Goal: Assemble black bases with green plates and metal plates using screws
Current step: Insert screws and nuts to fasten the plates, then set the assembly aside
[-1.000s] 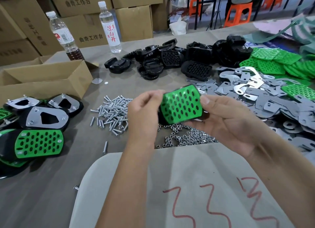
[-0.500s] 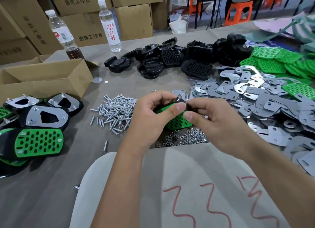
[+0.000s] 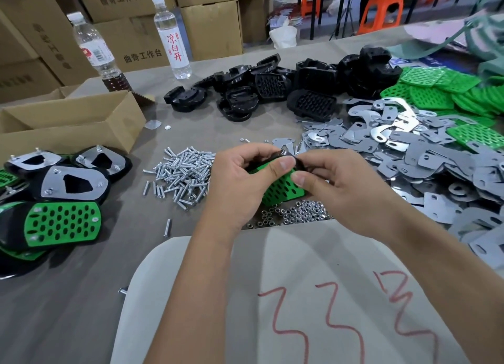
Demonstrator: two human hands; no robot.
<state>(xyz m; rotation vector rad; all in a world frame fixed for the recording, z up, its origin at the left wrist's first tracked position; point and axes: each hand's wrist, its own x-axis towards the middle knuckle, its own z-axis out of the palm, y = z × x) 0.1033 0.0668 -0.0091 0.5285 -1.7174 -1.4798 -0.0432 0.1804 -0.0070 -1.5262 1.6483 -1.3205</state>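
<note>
Both hands hold one black base with a perforated green plate (image 3: 283, 189) on it, just above the pile of nuts (image 3: 297, 215). My left hand (image 3: 240, 181) grips its left side, thumb pressed on the top edge. My right hand (image 3: 341, 183) pinches the right end, thumb on the green plate. Loose screws (image 3: 182, 173) lie in a heap left of the hands. Black bases (image 3: 272, 88) are piled at the back, metal plates (image 3: 409, 156) spread at the right, green plates (image 3: 436, 91) at the far right.
Finished assemblies (image 3: 54, 200) are stacked at the left, beside an open cardboard box (image 3: 73, 124). Two bottles (image 3: 171, 36) stand at the back by stacked cartons. A white sheet with red marks (image 3: 300, 309) covers the near table edge. A stray screw (image 3: 167, 227) lies nearby.
The green plate faced me a second ago; the hands have since tilted the part down and away and closed in on its top edge. Since half a second ago little has moved.
</note>
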